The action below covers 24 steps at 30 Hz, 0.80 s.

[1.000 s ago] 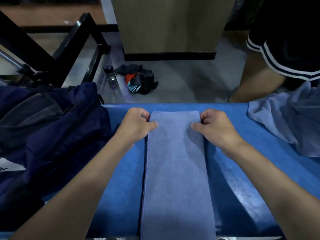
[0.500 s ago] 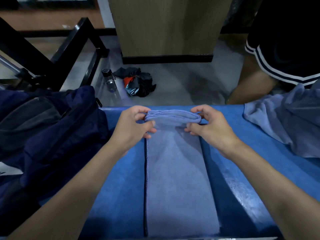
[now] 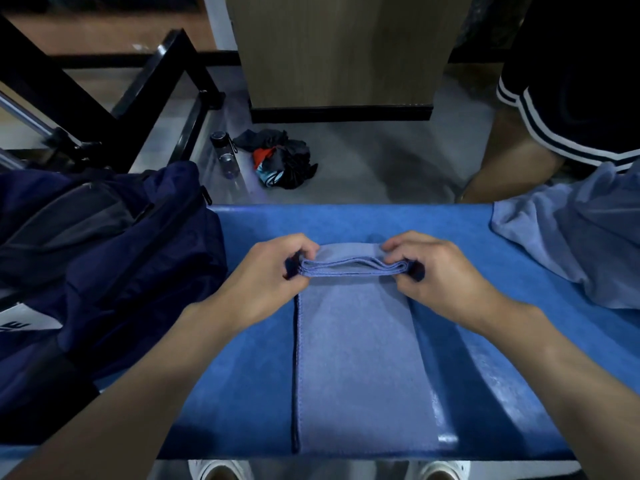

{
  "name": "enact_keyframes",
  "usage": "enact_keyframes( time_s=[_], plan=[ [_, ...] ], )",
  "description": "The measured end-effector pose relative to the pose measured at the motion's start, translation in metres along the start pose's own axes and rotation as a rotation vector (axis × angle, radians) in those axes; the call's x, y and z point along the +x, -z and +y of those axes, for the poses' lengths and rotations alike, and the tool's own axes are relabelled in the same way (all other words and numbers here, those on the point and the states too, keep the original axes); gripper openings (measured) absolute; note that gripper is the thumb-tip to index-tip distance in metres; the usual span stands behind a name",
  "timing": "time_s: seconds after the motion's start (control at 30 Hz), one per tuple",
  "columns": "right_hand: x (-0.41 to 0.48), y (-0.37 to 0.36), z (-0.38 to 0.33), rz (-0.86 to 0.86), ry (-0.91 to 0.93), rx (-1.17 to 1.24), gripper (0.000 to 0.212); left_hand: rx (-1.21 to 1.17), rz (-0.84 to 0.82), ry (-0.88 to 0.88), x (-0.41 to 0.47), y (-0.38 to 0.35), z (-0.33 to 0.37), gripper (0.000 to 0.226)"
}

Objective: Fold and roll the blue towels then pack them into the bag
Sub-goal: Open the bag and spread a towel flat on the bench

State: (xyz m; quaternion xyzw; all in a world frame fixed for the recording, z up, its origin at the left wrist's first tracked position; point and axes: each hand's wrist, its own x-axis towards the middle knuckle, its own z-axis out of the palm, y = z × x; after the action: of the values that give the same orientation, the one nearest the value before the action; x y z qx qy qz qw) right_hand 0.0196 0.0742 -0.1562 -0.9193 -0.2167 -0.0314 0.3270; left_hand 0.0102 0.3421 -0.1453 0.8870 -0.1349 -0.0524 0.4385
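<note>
Between both hands [image 3: 353, 271], towel's [image 3: 360, 362] rolled far end

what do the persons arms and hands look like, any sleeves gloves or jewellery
Both are bare. The left hand and right hand have no gloves, and no rings show. The left forearm and right forearm show no sleeve, watch or band up to the picture's edge.
</note>
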Motion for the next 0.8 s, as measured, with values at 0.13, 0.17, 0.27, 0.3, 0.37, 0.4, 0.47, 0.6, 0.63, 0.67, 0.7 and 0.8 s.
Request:
enact_keyframes(
  time_s=[0.13, 0.17, 0.27, 0.3, 0.37, 0.4, 0.47, 0.6, 0.63, 0.67, 0.7, 0.8],
  plan=[
    [-0.005, 0.003, -0.002, -0.016, 0.003, -0.010, 0.017, 0.107, -0.032, -0.043, -0.003, 0.001, -0.004, 0.029],
    [-0.005, 0.003, -0.001, -0.025, -0.006, -0.024, 0.015, 0.152, -0.043, -0.055, -0.003, 0.000, -0.006, 0.029],
    [-0.005, 0.003, 0.000, -0.092, -0.025, -0.097, 0.013, 0.291, -0.073, -0.094, -0.002, 0.001, -0.015, 0.022],
    [-0.005, 0.002, 0.001, -0.115, -0.032, -0.105, 0.014, 0.305, -0.082, -0.098, -0.002, 0.002, -0.016, 0.020],
    [-0.006, 0.002, 0.002, -0.146, -0.028, -0.112, 0.014, 0.313, -0.108, -0.101, -0.003, 0.005, -0.018, 0.018],
    [-0.007, 0.002, 0.002, -0.155, -0.022, -0.112, 0.011, 0.321, -0.123, -0.103, -0.004, 0.006, -0.017, 0.017],
    [-0.007, 0.004, -0.001, -0.154, -0.013, -0.089, 0.009, 0.317, -0.143, -0.091, -0.005, 0.007, -0.015, 0.013],
    [-0.003, 0.001, -0.002, -0.120, -0.054, -0.062, 0.022, 0.266, -0.088, -0.019, -0.001, 0.004, -0.013, 0.026],
    [-0.002, 0.000, -0.002, -0.112, -0.077, -0.065, 0.021, 0.244, -0.074, -0.005, 0.000, 0.003, -0.013, 0.024],
    [-0.002, -0.001, -0.002, -0.108, -0.108, -0.076, 0.020, 0.230, -0.060, 0.004, 0.001, 0.002, -0.012, 0.020],
    [-0.001, -0.002, -0.002, -0.111, -0.140, -0.093, 0.019, 0.234, -0.048, 0.007, 0.002, 0.002, -0.012, 0.016],
    [0.001, 0.000, -0.003, -0.153, -0.235, -0.092, 0.034, 0.310, -0.105, 0.077, 0.005, 0.003, -0.009, 0.050]
  ],
)
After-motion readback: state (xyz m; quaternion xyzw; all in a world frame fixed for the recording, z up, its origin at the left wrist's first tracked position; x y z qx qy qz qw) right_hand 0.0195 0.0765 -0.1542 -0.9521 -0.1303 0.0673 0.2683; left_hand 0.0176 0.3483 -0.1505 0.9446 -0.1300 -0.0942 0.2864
